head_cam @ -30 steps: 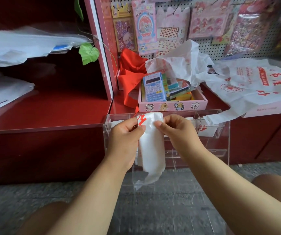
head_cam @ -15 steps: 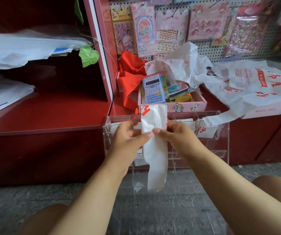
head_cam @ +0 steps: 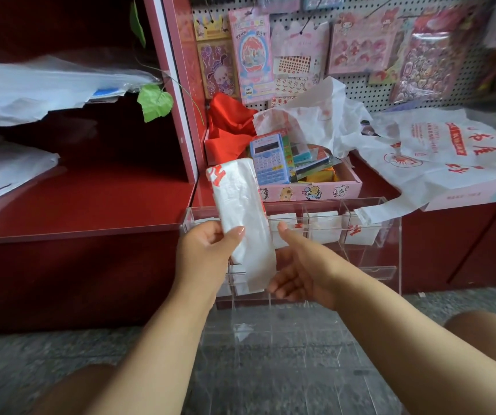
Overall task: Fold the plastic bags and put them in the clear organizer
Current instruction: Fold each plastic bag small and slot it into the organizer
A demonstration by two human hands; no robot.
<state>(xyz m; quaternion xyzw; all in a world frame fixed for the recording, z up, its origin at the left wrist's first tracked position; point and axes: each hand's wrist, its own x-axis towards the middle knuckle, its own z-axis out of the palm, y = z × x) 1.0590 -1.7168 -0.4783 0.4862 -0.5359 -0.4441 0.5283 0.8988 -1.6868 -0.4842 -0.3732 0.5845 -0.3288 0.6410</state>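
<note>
**Folded bag held above the clear organizer**

The folded plastic bag (head_cam: 242, 217), a long white strip with red print at its top end, stands tilted in front of the clear organizer (head_cam: 390, 244). The left hand (head_cam: 208, 253) pinches it at mid-height, thumb on the front face and fingers curled behind. The right hand (head_cam: 297, 271) lies under and just right of the strip's lower end, palm up and fingers relaxed and spread, cradling the bottom edge without closing on it. The top of the strip reaches above the organizer's rim, in front of the pink box (head_cam: 312, 191).

Half a second ago both hands pinched the strip together near its middle, and its tail hung straight down. Now the right hand has let go and dropped below, the strip is shorter at the bottom and leans to the left at the top.

The organizer is split into upright compartments. Those to the right of the held strip each contain a folded white bag (head_cam: 323, 227), some showing red print. The handle of a loose white bag (head_cam: 438, 163) droops from behind the organizer over its right rear corner. The pink box behind the organizer holds a blue calculator (head_cam: 269, 163) standing upright, with coloured packets beside it. A red bag (head_cam: 228, 130) sits behind the box's left end.
</note>
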